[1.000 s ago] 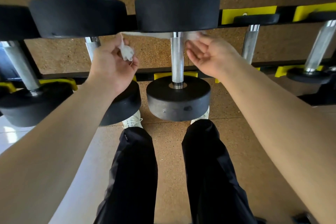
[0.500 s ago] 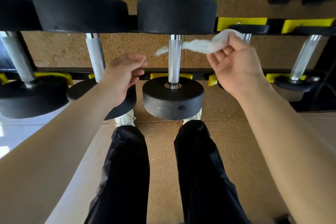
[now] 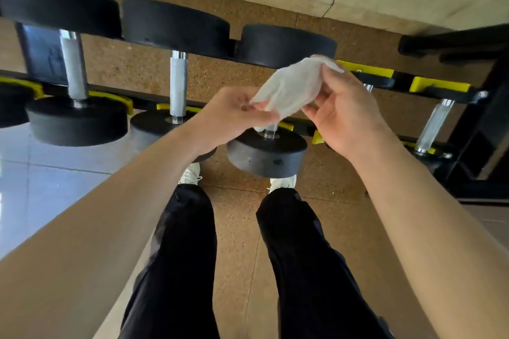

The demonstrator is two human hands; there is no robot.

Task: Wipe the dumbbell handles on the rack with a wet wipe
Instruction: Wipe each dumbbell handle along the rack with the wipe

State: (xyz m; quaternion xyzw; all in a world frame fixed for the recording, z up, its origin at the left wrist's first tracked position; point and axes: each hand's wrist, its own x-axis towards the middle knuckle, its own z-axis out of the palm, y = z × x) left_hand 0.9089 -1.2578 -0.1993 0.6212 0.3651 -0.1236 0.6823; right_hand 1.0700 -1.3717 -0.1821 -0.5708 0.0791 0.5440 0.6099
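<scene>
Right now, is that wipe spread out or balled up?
Spread out: the wipe stretches as a sheet between left hand and right hand.

**Wet wipe held between both hands over the rack**

We hold the wet wipe (image 3: 289, 89) spread between our left hand (image 3: 234, 111) and right hand (image 3: 344, 113), fingers pinching its edges. It hangs in front of the middle dumbbell (image 3: 267, 151), hiding most of that handle. Left of this dumbbell, two more chrome handles (image 3: 177, 82) lie bare on the rack (image 3: 438, 85).
</scene>
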